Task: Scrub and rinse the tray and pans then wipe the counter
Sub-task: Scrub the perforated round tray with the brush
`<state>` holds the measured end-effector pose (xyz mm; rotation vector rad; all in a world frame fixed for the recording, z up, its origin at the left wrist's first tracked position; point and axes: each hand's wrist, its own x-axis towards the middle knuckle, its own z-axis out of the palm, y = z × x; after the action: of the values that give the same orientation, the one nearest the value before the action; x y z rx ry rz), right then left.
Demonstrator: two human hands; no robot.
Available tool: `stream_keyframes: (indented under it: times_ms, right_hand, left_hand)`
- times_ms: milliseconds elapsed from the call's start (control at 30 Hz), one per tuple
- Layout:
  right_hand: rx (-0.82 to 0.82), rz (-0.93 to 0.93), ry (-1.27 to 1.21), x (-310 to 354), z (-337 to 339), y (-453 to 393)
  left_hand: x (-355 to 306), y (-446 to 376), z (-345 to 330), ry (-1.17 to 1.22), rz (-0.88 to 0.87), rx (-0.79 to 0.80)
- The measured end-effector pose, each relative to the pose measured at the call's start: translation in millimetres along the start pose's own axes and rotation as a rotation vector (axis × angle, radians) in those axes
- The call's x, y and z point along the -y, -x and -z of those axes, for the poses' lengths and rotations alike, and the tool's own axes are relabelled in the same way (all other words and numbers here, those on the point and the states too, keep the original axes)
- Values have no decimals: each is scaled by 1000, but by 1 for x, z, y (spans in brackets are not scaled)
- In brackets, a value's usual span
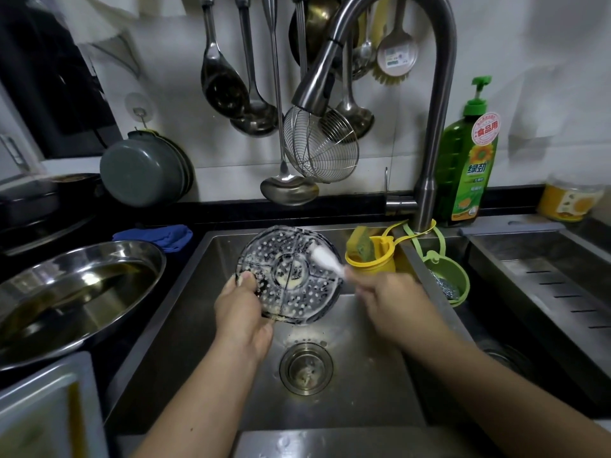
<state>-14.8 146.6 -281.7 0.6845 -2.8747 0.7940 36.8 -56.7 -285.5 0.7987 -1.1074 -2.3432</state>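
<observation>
Gripping the near-left rim of a round perforated tray, the left hand holds it tilted over the sink, soapy face toward the viewer. The right hand clasps a white brush, its long axis running near-right to far-left, bristles on the tray's right part. Far right stands a green dish-soap bottle.

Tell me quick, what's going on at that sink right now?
Left hand grips soapy perforated tray by its edge, over the sink. Right hand holds white brush on tray face. Faucet shows no water. Nothing in the way.
</observation>
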Motion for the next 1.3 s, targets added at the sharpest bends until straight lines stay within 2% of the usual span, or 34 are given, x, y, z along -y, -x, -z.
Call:
stream_keyframes:
  times_ms: [33, 67, 167, 200, 333, 433, 567, 700, 800, 933, 1067, 1100, 1233, 1300]
  right_hand:
    - [-64, -16, 40, -5, 2, -3]
    - [-60, -12, 44, -6, 0, -3]
    - [110, 81, -32, 8, -7, 13]
    - [110, 77, -19, 9, -6, 13]
    - [-84, -35, 58, -6, 1, -5]
    - [-14, 37, -21, 4, -7, 7]
    - [-165, -33, 38, -10, -1, -5]
    - [-144, -24, -46, -1, -5, 4]
    - [-151, -5, -21, 2, -4, 2]
    - [-70, -50, 14, -5, -4, 5]
    - [158, -12, 35, 6, -6, 23]
    - [141, -10, 35, 8, -6, 22]
    - [-153, -117, -10, -9, 1, -3]
    - [-183, -94, -42, -13, 4, -5]
  left_hand:
    - [1, 1, -1, -17, -10, 16]
    - [2, 2, -2, -32, -19, 29]
    - [1, 3, -2, -35, -40, 38]
    - [1, 2, -2, -35, -44, 37]
    - [4, 6, -6, -102, -67, 72]
    - [5, 6, -7, -115, -76, 95]
    - [6, 5, -5, -135, -71, 96]
    - [3, 4, -4, -121, -77, 52]
    - [6, 5, -6, -126, -105, 57]
    - [-4, 5, -2, -21, -136, -15]
    - [-14, -1, 5, 69, -124, -68]
    - [-12, 0, 3, 48, -147, -58]
    - [-5, 4, -1, 11, -217, -62]
    - [-6, 3, 0, 11, -220, -61]
